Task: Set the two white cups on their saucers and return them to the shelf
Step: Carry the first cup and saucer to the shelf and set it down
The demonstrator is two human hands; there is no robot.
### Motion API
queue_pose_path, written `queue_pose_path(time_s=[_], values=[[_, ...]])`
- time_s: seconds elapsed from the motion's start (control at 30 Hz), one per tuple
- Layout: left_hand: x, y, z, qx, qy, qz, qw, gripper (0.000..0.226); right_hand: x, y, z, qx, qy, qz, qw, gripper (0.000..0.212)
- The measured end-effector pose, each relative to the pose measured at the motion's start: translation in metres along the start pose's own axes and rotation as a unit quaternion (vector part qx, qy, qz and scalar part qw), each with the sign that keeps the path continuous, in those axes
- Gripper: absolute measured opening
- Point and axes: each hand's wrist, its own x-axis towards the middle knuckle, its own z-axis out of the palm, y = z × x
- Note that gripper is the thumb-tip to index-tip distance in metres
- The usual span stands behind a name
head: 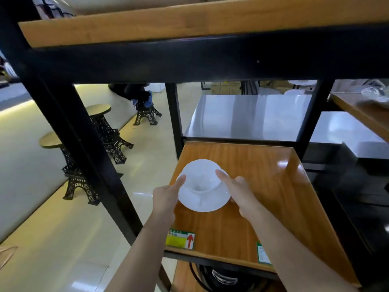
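Note:
A white cup (200, 178) sits upright on a white saucer (207, 202) over the left part of a wooden shelf board (263, 186). My left hand (166, 197) grips the saucer's left edge, its thumb against the cup's rim. My right hand (240, 191) grips the saucer's right edge, with its thumb on the cup's right rim. I cannot tell whether the saucer rests on the board or hangs just above it. Only this one cup and saucer are in view.
A higher wooden shelf (189, 22) with a black frame beam (189, 62) hangs close overhead. A slanted black post (84, 144) stands left of the board. Stickers (182, 239) mark its front edge. A steel counter (252, 114) lies behind; stools (73, 175) stand on the floor at left.

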Motion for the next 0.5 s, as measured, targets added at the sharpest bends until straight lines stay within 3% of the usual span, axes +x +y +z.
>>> queue_pose_path(time_s=[0.5], values=[[0.024, 0.006, 0.004, 0.032, -0.005, -0.02, 0.999, 0.046, 0.027, -0.006, 0.009, -0.042, 0.001, 0.012, 0.999, 0.06]])
